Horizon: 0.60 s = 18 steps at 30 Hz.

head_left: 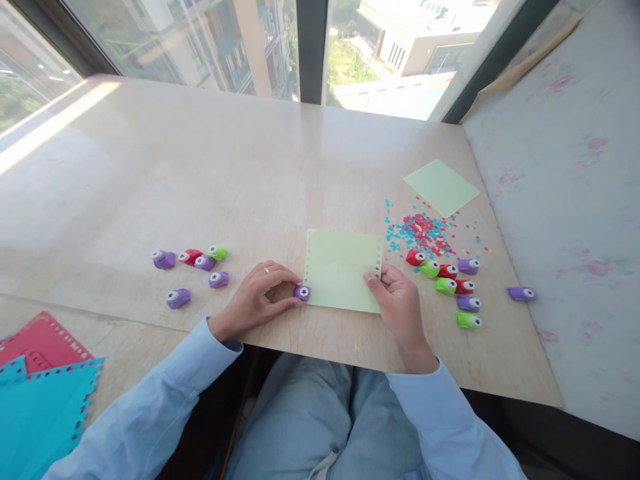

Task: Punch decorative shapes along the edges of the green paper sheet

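A light green paper sheet (343,268) lies flat on the marble table (210,167) in front of me, with punched holes along its left and right edges. My left hand (255,299) grips a small purple paper punch (303,292) set on the sheet's lower left edge. My right hand (397,303) pinches the sheet's right edge between thumb and fingers and holds it down.
Several purple, red and green punches (193,267) sit to the left, and several more punches (453,287) to the right. Red and blue confetti (423,232) lies by a second green sheet (441,187). Punched red and teal sheets (43,380) rest at the lower left.
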Motion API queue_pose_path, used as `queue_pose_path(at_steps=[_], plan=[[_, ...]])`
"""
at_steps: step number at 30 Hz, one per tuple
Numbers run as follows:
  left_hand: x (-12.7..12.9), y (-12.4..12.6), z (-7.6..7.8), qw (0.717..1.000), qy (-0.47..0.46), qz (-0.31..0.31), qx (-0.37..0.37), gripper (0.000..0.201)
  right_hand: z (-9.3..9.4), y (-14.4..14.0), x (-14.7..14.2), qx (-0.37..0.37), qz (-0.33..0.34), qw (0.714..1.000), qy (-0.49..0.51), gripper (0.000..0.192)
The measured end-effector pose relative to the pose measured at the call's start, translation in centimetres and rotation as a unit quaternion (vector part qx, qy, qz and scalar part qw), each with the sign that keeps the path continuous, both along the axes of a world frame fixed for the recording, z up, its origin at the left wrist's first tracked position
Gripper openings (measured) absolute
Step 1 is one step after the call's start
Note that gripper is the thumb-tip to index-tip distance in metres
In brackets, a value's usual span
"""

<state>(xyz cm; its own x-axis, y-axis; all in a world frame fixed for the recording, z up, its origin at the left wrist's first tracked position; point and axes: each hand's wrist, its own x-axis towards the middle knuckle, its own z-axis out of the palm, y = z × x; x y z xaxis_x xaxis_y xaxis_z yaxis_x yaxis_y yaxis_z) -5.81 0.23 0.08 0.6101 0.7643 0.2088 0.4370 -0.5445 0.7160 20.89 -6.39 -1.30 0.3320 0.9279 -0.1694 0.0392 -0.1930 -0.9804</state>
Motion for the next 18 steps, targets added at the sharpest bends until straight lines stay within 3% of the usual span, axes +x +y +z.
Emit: queue_pose_path(at_steps=[18], plan=[[0.11, -0.13, 0.15, 1.000, -0.004, 0.002, 0.005, 0.021, 0.90, -0.31, -0.13, -0.014, 0.004, 1.000, 0.015, 0.031]])
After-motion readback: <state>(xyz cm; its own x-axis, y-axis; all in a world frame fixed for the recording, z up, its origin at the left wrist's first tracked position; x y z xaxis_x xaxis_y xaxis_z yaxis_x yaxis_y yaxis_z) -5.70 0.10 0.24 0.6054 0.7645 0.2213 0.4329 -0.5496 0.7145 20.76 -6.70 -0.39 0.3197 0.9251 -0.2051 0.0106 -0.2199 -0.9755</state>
